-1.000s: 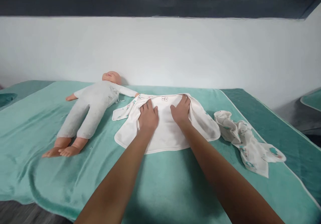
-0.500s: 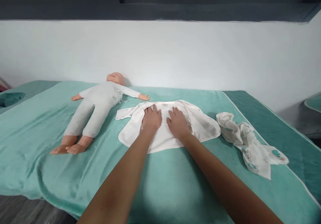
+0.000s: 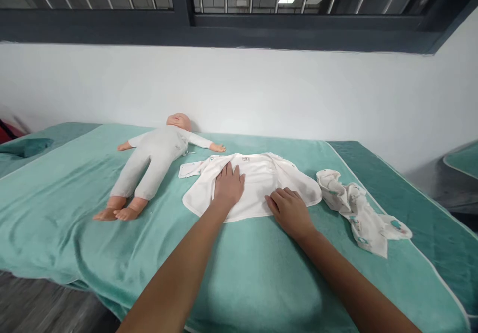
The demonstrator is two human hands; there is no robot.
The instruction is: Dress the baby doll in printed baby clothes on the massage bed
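A white baby garment (image 3: 261, 178) lies spread flat on the teal blanket (image 3: 74, 213). My left hand (image 3: 228, 186) rests flat on the garment's left half, fingers stretched out. At the garment's lower right hem sits my right hand (image 3: 290, 211), fingers loosely curled and resting partly on the blanket, holding nothing. A baby doll (image 3: 155, 161) in a grey suit lies on its back to the left of the garment, one arm close to the garment's sleeve.
A crumpled white printed cloth (image 3: 360, 213) lies to the right of the garment. A white wall and a barred window rise behind the bed. The blanket's front edge hangs over dark flooring at the lower left.
My right hand has slid from the garment's upper middle down to its lower right hem. The garment's right flap now lies flat. The left hand stayed put. The camera tilted up.
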